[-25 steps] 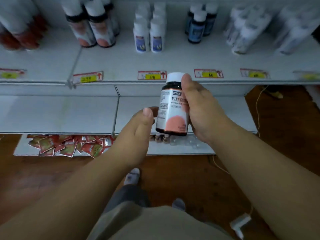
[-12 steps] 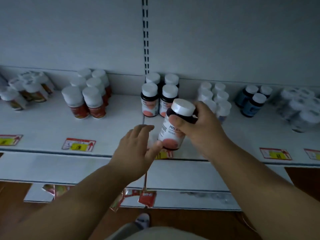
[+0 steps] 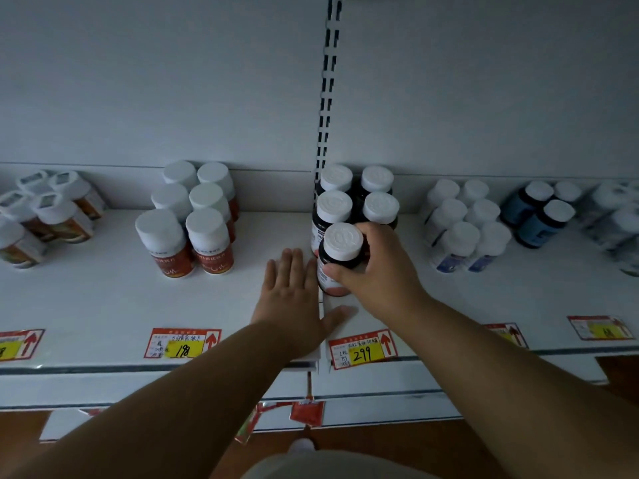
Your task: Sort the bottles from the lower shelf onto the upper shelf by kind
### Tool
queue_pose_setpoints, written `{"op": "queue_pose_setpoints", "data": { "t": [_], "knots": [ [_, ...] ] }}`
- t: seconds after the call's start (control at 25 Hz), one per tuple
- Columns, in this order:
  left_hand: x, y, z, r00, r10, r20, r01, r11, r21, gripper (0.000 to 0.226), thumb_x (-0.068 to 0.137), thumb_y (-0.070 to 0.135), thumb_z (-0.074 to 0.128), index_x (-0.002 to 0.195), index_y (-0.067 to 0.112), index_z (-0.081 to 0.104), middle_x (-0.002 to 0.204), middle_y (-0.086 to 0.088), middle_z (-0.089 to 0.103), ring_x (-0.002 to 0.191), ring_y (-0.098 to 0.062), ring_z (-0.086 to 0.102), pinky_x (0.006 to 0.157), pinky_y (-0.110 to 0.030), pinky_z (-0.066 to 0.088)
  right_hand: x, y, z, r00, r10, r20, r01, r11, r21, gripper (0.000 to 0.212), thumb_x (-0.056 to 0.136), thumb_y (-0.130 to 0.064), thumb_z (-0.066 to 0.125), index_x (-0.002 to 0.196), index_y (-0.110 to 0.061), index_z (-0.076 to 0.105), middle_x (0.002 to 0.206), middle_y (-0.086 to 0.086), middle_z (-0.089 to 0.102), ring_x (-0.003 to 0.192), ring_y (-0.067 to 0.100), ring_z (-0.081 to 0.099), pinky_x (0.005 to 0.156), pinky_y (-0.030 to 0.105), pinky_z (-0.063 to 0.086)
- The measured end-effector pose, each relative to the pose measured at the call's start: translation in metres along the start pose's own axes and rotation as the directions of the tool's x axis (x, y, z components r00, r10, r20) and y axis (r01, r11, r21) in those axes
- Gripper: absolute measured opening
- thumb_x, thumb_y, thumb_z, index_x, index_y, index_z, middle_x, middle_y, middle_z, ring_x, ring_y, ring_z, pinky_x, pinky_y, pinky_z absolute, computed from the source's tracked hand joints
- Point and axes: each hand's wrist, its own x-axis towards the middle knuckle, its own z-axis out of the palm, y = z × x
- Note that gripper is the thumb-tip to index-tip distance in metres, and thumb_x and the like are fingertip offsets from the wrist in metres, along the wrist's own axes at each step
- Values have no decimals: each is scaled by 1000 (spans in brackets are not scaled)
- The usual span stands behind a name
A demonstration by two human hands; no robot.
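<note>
Right hand point(image 3: 377, 271) has its grip curled around the shoulder of a dark bottle point(image 3: 337, 261) with a white cap and pink-patched label; it's standing on or just above the upper shelf point(image 3: 103, 305), contact hidden by the fingers. It sits directly in front of the matching group point(image 3: 356, 198), four like bottles in two rows, so it's extending the left column toward the shelf edge. Left hand point(image 3: 294, 299) lies flat on the shelf, fingers straight, holding nothing, its side touching or just beside the bottle. The 299 price tag point(image 3: 361, 349) is straight in front of the bottle, so the kind looks right. Placement advice: seat the base fully flat before letting go, nudge it back until it's touching the bottle behind and in line with that column, label facing out. Use the flat left hand as a fence so it doesn't drift toward the red-label bottles point(image 3: 188, 233), well left of the group. Release by opening the fingers upward, not sideways, or you risk clipping the neighbouring caps. The shelf joint runs just left of the bottle; keep the base off that seam.
</note>
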Motion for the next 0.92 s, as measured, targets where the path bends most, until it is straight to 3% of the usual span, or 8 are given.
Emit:
{"op": "queue_pose_setpoints", "data": {
  "t": [0.16,0.28,0.36,0.44,0.6,0.76,0.92],
  "knots": [
    [2,-1,0,1000,-9,-16,8,1000,-8,103,78,86,-6,153,16,-16,160,-13,-18,146,-30,-24,119,-52,-4,-2,-6,-2,1000,20,4,-20,1000,-16,53,71,-38,85,111,-25,52,113,-5,58,104,12,57,89,38,52],
    [-9,0,-9,998,-24,-56,19,995,-99,93,87,78,15,156,18,-1,164,-11,-2,150,-26,-8,121,-44,-2,-16,-10,-14,999,39,1,-39,999,20,68,73,-41,83,127,-22,47,124,-5,53,113,11,54,96,29,48],
    [-35,4,-16,984,-96,-147,55,964,-260,84,89,69,36,153,19,18,161,-8,18,148,-26,16,120,-42,15,-37,-8,-31,1000,-10,-24,10,1000,-23,70,78,-40,79,135,-20,44,122,-6,48,113,7,49,91,18,41],
    [-72,21,-17,955,-124,-270,32,947,-319,71,89,59,50,145,18,35,150,-6,38,136,-26,37,112,-43,32,-64,4,-53,996,-73,-47,67,991,-119,66,83,-38,75,137,-15,46,123,0,49,115,12,49,92,21,38],
    [-116,91,-7,917,-14,-399,-111,952,-287,55,90,47,51,135,15,48,136,-5,52,125,-24,47,104,-38,38,-117,32,-101,994,-101,-36,91,974,-209,58,87,-32,72,137,-13,48,134,7,49,120,23,51,98,43,48],
    [-128,198,1,926,69,-371,-167,957,-237,57,90,51,42,136,19,45,134,-3,54,125,-25,48,103,-41,40,-179,70,-171,999,-51,17,54,953,-297,64,90,-38,66,144,-23,36,149,-3,26,131,18,40,106,36,42],
    [-131,282,16,940,193,-281,-254,946,-200,51,93,48,46,138,25,43,134,-1,54,123,-23,50,103,-41,39,-232,122,-228,999,31,-38,-42,947,-319,58,91,-37,64,142,-21,42,137,0,49,126,19,44,103,39,44]
  ]
}}
